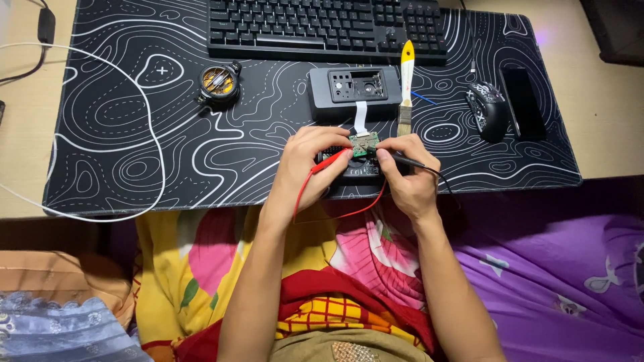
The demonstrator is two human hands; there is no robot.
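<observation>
Your left hand (310, 167) grips a red test probe (327, 163), its tip angled toward the small green circuit board (363, 143) that lies at the near edge of the black patterned desk mat (134, 134), roughly at the centre of the view. Your right hand (407, 175) is closed around a black test probe (406, 160), whose tip also meets the board from the 3 o'clock side. A red lead (349, 213) loops down from the left hand across your lap, and a black lead (446, 181) trails off to the right. The board sits on a dark block (359, 171) between your two hands and is joined by a white ribbon cable (360, 115) to an open grey device housing (355, 90) just beyond it at 12 o'clock. A brush with a yellow-and-white handle (406, 80) lies just to the right of the housing, pointing away from you. Farther off at 12 o'clock is a black keyboard (322, 27); at 10 o'clock on the mat rests a small round part with a brass-coloured centre (219, 82). At 2 o'clock lie a dark mouse (488, 109) and a black phone (523, 102), side by side. A white cable (151, 134) curves over the mat's left side on the table (27, 134).
</observation>
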